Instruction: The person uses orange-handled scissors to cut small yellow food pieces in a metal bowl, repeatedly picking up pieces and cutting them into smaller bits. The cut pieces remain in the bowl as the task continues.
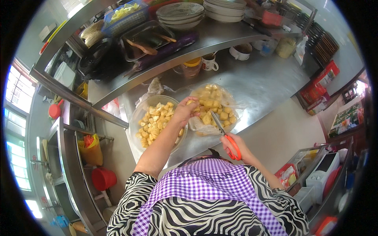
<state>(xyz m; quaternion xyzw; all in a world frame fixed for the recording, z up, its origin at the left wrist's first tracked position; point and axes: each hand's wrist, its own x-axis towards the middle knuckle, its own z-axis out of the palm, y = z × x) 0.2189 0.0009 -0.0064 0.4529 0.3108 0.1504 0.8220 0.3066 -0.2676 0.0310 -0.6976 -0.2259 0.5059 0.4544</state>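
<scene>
My left hand (185, 111) pinches a golden-brown fried tofu puff (192, 106) over the gap between a bowl and a bag. In my right hand (234, 144) is a pair of scissors (233, 146) with red-orange handles, its metal blades pointing up and left across the bag. The clear plastic bag (203, 129) lies spread and full of similar tofu puffs (223, 113). To its left, a large translucent bowl (133, 124) holds many pieces of tofu puff (156, 124), several showing pale cut faces. My left forearm covers part of the bowl.
The bowl and bag rest on a stainless-steel table (265, 85). A steel shelf (218, 37) above carries stacked plates (224, 10), bowls (180, 14), an eggplant (174, 47) and a metal tray (147, 38). Beneath it stand a mug (209, 62) and a yellow-lidded jar (192, 67).
</scene>
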